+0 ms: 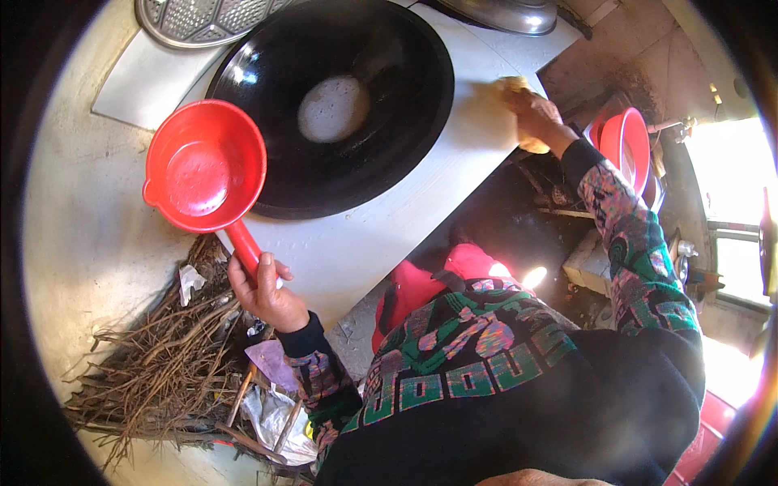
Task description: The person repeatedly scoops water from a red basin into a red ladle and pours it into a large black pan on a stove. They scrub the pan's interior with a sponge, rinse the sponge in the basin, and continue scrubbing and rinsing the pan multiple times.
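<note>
My left hand (267, 290) grips the handle of a red plastic ladle (205, 167), whose bowl overlaps the left rim of a large black wok (273, 152). Only a wet sheen and a few drops show in the bowl. A small pool of cloudy liquid (333, 109) lies at the bottom of the wok, which is set into a white stove top (389, 234). At the right end of that top, my right hand (538, 115) is closed on a yellowish cloth or sponge (516, 85); its exact kind cannot be told.
A perforated metal steamer plate (206, 21) lies beyond the wok at the upper left, and a metal lid (504, 13) at the upper right. Red plastic basins (629, 146) stand beyond my right forearm. Dry twigs (176, 364) and a white plastic bag (276, 425) are heaped at the lower left.
</note>
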The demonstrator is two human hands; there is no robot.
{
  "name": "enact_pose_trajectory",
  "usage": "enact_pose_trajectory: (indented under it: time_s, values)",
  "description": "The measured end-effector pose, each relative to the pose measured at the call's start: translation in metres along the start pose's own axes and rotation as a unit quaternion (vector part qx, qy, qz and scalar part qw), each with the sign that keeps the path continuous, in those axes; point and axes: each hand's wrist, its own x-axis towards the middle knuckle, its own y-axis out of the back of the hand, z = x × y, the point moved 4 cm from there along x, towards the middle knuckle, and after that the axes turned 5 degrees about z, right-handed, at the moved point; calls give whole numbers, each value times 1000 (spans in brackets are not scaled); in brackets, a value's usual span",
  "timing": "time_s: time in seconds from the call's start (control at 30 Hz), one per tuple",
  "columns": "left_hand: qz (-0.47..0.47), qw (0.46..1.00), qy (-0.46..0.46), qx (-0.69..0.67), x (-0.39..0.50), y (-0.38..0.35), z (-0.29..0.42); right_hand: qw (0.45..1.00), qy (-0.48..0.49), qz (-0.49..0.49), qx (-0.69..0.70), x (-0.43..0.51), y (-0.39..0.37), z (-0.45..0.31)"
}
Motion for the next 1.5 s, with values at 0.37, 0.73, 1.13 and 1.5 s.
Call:
enact_pose_trajectory:
  time_s: [0.37,0.73,1.13,1.5]
  values:
    - [-8,999,37,-10,-45,-68,10,987,8,17,161,22,1,-104]
    - [-6,993,110,-31,-93,-116,5,927,-203,234,211,-85,-11,344]
    - [7,967,142,210,11,-153,-107,665,-480,355,448,-363,-147,583]
    - [-21,727,-15,686,98,-157,-146,427,-497,332,679,-404,-132,403]
